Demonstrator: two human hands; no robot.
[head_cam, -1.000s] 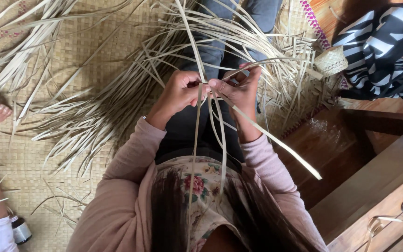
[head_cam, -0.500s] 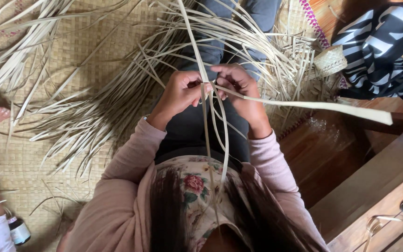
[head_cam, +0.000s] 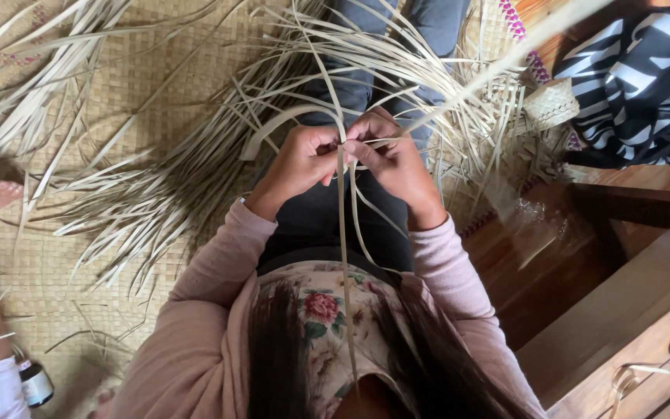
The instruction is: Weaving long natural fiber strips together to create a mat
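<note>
Our hands pinch pale straw strips in our lap.

Our left hand [head_cam: 304,159] and right hand [head_cam: 394,159] are closed together on the strips [head_cam: 344,225]; the long strip [head_cam: 498,66], level out to the right a moment ago, now slants up and away, pulled through. Beyond lie loose straw [head_cam: 157,194] and the woven mat [head_cam: 56,256].

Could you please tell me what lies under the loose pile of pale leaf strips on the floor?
A woven straw mat shows beneath the strips; where they lie thickest, the mat is covered.
</note>
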